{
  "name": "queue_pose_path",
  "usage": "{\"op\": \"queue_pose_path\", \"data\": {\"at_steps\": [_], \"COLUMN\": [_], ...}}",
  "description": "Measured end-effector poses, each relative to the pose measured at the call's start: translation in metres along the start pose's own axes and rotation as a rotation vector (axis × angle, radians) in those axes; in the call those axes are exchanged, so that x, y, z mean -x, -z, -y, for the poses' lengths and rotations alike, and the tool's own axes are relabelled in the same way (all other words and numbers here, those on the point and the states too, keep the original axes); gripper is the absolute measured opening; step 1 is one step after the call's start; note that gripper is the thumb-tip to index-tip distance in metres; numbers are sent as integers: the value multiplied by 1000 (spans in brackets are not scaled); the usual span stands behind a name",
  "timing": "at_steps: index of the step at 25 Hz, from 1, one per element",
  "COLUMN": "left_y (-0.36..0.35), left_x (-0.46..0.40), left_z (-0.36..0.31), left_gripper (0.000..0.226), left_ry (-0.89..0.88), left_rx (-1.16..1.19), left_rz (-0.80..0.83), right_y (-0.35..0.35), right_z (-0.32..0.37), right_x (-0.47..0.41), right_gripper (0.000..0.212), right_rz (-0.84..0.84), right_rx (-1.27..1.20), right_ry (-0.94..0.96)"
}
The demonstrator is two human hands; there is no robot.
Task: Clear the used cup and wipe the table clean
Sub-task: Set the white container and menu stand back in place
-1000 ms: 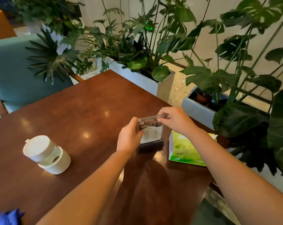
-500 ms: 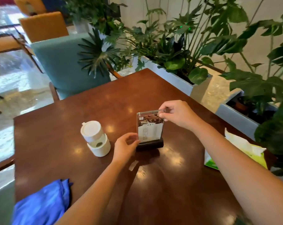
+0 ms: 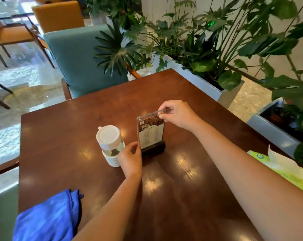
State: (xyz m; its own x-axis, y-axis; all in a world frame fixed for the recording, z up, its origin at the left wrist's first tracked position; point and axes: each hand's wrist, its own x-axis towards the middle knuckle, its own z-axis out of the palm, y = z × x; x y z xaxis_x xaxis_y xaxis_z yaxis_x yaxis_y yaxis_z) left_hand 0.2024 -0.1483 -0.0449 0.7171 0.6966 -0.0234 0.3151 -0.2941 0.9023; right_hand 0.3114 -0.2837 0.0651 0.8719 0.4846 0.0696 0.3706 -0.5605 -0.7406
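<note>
Item 1, cup (image 3: 110, 145): white, lidded, ribbed sleeve at its base; upright on the counter (image 3: 60, 136), left of centre, just beside the menu stand (image 3: 151, 133). Not yet cleared.

Item 2, menu stand: clear acrylic panel in a dark base, upright at mid-counter.

Item 3, left hand (image 3: 131, 158): fingertips at the panel's lower left edge, close by the cup's sleeve; whether it touches the cup cannot be told. Its grip appears a light pinch.

Item 4, right hand (image 3: 177, 115): thumb and fingers pinching the panel's top right corner.

Item 5, blue cloth (image 3: 49, 218): bunched at the counter's near left corner, partly overhanging. Unused.

Item 6, green tissue pack (image 3: 284, 171): at the right edge, a sheet standing up from it.

Surroundings: teal chair (image 3: 81, 63) at the far side; planters (image 3: 208, 84) along the far right.

Risks, as judged: the left wrist sits so near the cup that moving the stand leftward could knock it over, spilling any dregs. A top-corner pinch on the tall panel may let it tip. The overhanging cloth could slide off if brushed.

Room: open surface lies to the far side and near centre; the right edge is hemmed by tissue pack and foliage, so the left and far sides appear freer for moving.
</note>
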Motion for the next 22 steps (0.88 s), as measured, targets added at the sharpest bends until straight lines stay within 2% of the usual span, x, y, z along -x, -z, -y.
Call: {"op": "queue_pose_path", "data": {"at_steps": [10,16,22], "left_y": [-26,-30,-32], "left_x": [-5,1,-7], "left_z": [-5,0,-5], "left_gripper": [14,10,13], "left_ry": [50,15,77], "left_rx": [39,10,42], "left_rz": [-140,-106,-133], "right_y": [-4,-1,-2], "right_z": [-14,-17,-18], "right_x": [-34,-28,-28], "right_gripper": [7,9,8], "right_rz": [31,49,22], "right_rx": [-5,27,30], "right_ry": [58,75,71]}}
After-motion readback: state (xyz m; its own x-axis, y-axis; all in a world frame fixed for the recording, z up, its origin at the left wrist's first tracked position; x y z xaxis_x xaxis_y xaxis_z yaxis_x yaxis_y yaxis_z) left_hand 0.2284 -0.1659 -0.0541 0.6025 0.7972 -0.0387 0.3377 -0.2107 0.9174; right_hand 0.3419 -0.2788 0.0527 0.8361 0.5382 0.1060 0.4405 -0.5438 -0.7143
